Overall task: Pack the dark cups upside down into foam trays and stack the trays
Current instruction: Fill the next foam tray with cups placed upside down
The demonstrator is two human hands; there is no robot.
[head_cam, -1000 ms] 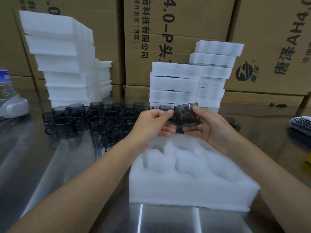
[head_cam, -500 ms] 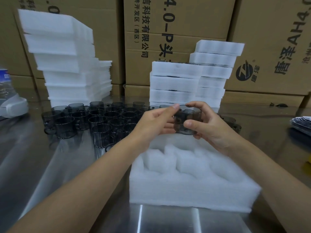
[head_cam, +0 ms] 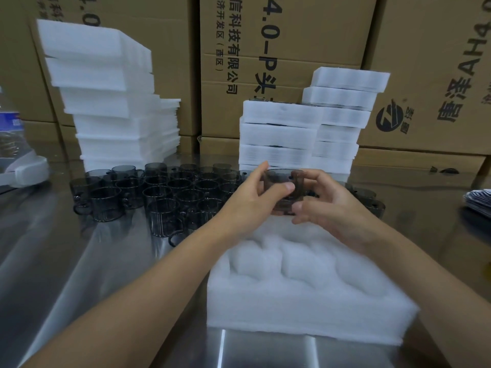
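While both hands meet in the middle of the frame, they hold one dark cup (head_cam: 283, 187) between them; the left hand (head_cam: 252, 200) pinches its left side with thumb and fingers, and the first finger points up; the right hand (head_cam: 326, 205) curls round its right side, with the thumb low; the cup is in the air, just above the far edge of the tray (head_cam: 305, 301); which way up it is cannot be told. The white tray sits at lower middle on the shiny table (head_cam: 66, 261), and its holes have no cups in them; many more cups (head_cam: 164, 197) stand close together at middle left, mouths up; behind them, at upper left, is a tall foam pile (head_cam: 106, 102); two tray stacks (head_cam: 279, 136) stand at upper middle, just behind the hands; brown boxes (head_cam: 279, 35) fill the back; a bottle (head_cam: 10, 128) is at the left edge; some papers (head_cam: 478, 203) lie at the right edge.
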